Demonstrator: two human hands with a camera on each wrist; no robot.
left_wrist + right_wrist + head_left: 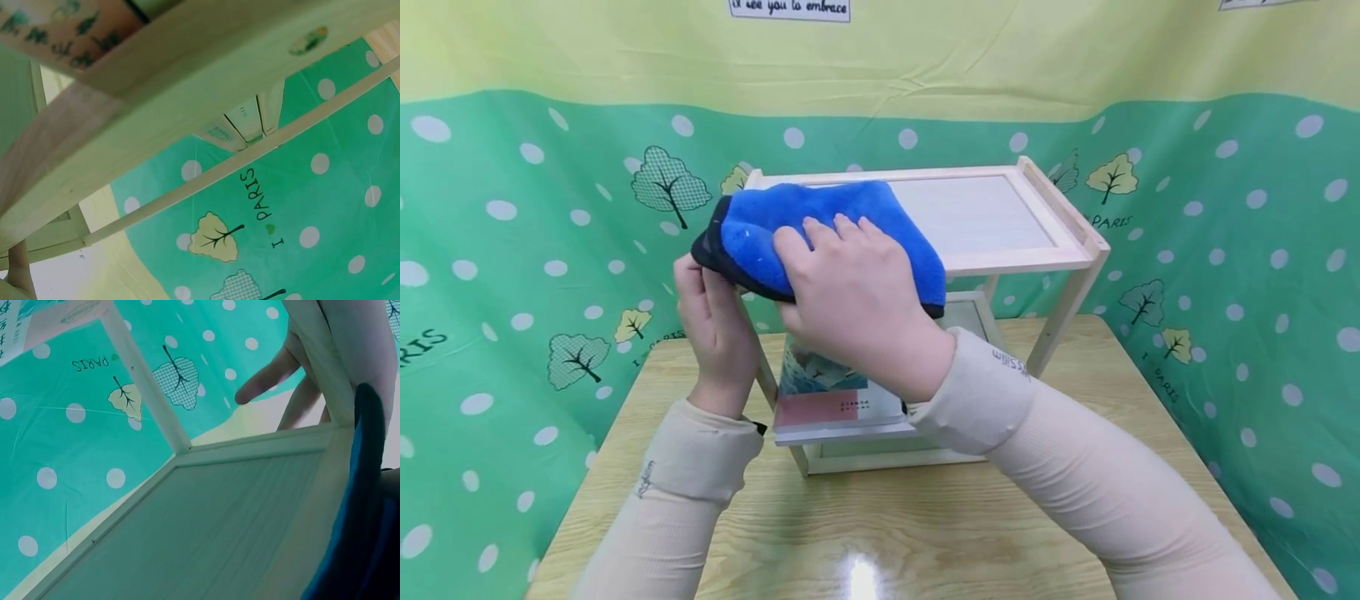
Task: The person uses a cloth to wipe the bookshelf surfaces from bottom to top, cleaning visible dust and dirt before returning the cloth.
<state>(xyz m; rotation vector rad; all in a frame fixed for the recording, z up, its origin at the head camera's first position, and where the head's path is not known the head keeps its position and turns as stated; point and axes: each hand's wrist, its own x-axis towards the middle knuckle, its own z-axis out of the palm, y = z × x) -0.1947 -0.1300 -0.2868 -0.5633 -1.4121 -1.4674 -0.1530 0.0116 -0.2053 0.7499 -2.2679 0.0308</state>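
Note:
A blue plush cleaning cloth (pixel 842 200) with black edging lies folded over the left part of a pale wooden shelf rack's (pixel 977 221) top. My right hand (pixel 857 292) holds the cloth against the top, fingers over it and thumb at its front edge. At the rack's left end, my left hand (pixel 715 325) grips the wooden frame close to the cloth's black corner. The right wrist view shows the left hand's fingers (pixel 269 381) around the corner post, and the cloth's dark edge (pixel 359 469). Part of the left hand is hidden by the cloth in the head view.
On the rack's lower shelf lies a book (pixel 823 387) with a blue and pink cover. The rack stands on a wood-grain table (pixel 887 533). Green dotted fabric (pixel 520 225) with printed trees surrounds the table on the back and sides.

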